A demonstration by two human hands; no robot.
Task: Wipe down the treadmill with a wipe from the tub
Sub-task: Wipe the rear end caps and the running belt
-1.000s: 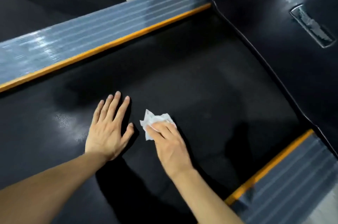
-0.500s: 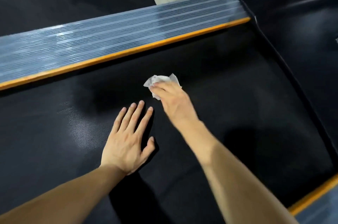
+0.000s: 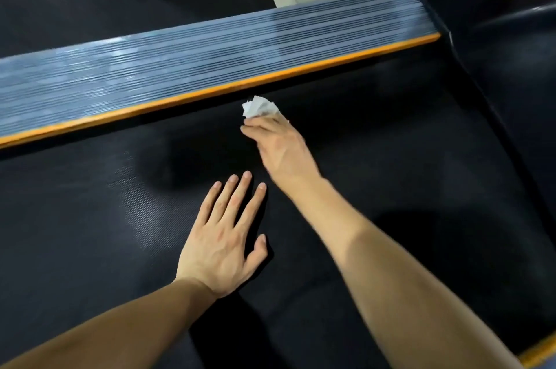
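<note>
- Wipe point(image 3: 259, 106), white and crumpled, sits on the treadmill belt point(image 3: 391, 164) just beside the orange-edged side rail point(image 3: 210, 58).
- Right hand point(image 3: 282, 149) presses it, fingers curled over.
- Left hand point(image 3: 222, 239) lies flat, fingers spread, holding nothing.

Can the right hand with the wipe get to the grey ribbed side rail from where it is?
Probably yes. The right hand holds the crumpled white wipe beside the orange strip, and nothing lies between it and the grey ribbed side rail.
</note>
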